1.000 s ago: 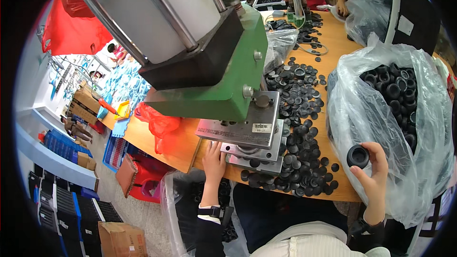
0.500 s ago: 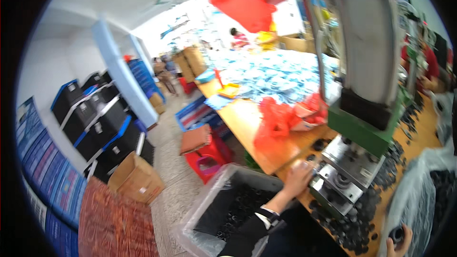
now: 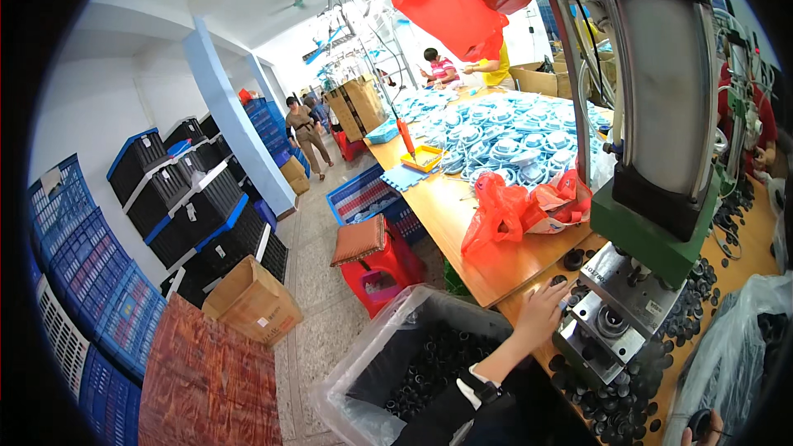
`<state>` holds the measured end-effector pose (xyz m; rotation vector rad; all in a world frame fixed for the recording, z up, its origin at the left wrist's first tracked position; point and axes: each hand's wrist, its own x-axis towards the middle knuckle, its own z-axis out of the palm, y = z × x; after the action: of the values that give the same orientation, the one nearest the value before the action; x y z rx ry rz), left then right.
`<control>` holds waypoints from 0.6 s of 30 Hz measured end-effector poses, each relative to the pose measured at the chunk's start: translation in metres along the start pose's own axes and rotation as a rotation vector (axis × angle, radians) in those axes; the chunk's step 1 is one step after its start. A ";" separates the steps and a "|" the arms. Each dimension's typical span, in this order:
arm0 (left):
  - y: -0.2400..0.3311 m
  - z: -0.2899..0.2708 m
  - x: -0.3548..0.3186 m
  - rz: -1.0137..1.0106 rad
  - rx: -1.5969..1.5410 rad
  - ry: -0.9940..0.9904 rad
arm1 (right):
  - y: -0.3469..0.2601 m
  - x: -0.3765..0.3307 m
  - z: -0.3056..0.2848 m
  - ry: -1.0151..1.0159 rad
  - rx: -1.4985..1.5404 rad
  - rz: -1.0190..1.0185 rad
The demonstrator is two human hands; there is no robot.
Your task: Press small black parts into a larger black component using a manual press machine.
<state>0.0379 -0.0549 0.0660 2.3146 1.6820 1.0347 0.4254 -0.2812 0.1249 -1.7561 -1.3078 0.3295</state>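
Observation:
My left hand (image 3: 538, 315) rests against the left side of the press's metal die block (image 3: 610, 320), fingers stretched out and apart, with nothing visible in them. A round black part sits in the die's seat under the green press head (image 3: 658, 227). At the lower right edge my right hand (image 3: 704, 438), partly cut off, is closed on a black ring-shaped cap (image 3: 700, 423). It is beside a clear plastic bag (image 3: 727, 355) with black parts in it. Many loose black discs (image 3: 615, 405) lie around the press base.
Below my left arm stands a plastic-lined bin (image 3: 363, 363) of black rings. A red stool (image 3: 373, 281) is behind it. Red plastic bags (image 3: 516, 211) and a heap of light-blue parts (image 3: 512, 132) cover the table. Stacked crates (image 3: 198, 215) line the left. People sit and walk farther back.
The view has swung, so the scene sits farther right and is sharper. My left hand stays by the die block; my right hand, still holding the black cap, is lower in the picture.

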 end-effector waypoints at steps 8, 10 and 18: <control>-0.044 0.017 0.013 0.205 0.032 0.017 | 0.003 0.008 0.015 0.176 0.164 -0.066; -0.049 0.010 0.008 0.163 0.104 -0.003 | -0.017 0.009 0.025 0.118 0.292 0.018; -0.054 0.040 0.002 0.094 0.094 -0.120 | -0.029 -0.001 0.029 0.054 0.330 -0.003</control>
<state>0.0180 -0.0204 0.0121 2.4818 1.6240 0.8295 0.3871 -0.2664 0.1309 -1.4748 -1.1447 0.4653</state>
